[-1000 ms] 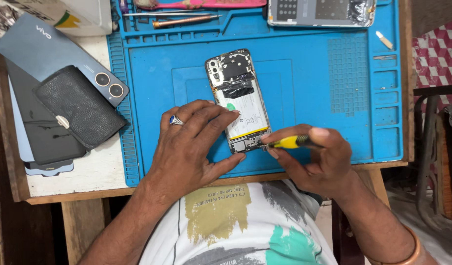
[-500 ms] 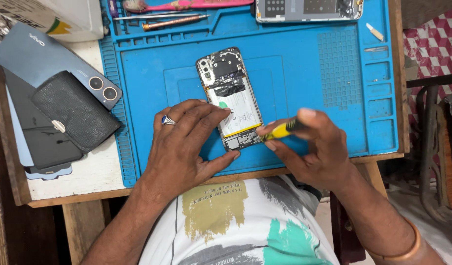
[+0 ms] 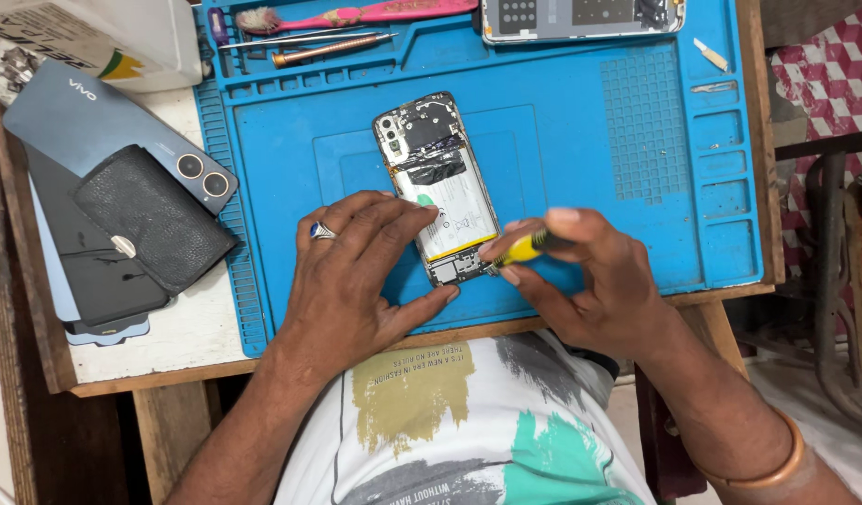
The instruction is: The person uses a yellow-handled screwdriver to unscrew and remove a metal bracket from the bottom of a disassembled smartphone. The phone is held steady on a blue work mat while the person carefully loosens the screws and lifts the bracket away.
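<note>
Since half a second ago, little has shifted. The left hand (image 3: pixel 351 281) still lies flat, pinning the opened phone (image 3: pixel 437 187) on the blue mat (image 3: pixel 580 159) near the table's near edge. The right hand (image 3: pixel 590 281) pinches a yellow screwdriver (image 3: pixel 521 250) at the phone's near end.

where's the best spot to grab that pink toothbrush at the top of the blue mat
Take the pink toothbrush by its long bare handle, near the middle, coming from above with fingers across its narrow width. It lies flat and sideways in the top groove of the blue silicone work mat, bristle head at the left end, so the handle to the right is probably the cleanest grip.
</note>
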A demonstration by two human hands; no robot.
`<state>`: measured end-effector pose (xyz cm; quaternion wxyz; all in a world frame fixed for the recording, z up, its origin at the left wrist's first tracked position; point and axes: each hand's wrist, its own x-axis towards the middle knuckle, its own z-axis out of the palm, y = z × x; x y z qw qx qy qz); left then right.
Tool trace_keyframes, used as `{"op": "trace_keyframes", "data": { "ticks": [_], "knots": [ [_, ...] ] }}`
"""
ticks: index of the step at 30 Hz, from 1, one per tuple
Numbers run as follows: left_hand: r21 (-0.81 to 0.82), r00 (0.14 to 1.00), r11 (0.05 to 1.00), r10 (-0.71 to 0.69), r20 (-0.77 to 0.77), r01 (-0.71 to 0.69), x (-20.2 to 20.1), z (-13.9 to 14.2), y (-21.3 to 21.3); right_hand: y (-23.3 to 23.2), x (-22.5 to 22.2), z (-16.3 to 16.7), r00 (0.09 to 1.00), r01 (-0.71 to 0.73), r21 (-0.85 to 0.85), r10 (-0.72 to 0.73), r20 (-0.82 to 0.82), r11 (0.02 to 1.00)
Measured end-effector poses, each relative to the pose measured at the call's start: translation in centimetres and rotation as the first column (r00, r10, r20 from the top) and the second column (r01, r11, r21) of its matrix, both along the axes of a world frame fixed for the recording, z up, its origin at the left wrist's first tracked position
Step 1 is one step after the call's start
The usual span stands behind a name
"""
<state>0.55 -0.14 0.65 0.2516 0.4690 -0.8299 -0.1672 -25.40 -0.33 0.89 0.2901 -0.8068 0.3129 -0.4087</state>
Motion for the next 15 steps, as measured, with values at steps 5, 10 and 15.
{"op": "trace_keyframes", "data": {
  "ticks": [5,10,15],
  "knots": [
    [0.016,1.000,1.000,-0.009,0.005,0.008,0.2,-0.2,0.2,-0.5,-0.3,-0.6,0.999,0.027,-0.014,-0.027,-0.019,1.000],
    [0.040,1.000,0.999,-0.025,-0.011,0.025,0.2,-0.4,0.5,0.3,-0.4,-1.3,0.992,0.117,-0.026,-0.117,-0.040,0.993],
    [0.027,0.997,0.999,-0.020,-0.075,0.022,-0.4,-0.7,0.6,0.6,-0.9,-0.5,0.999,-0.017,0.071,0.015,0.036,0.997]
  ]
}}
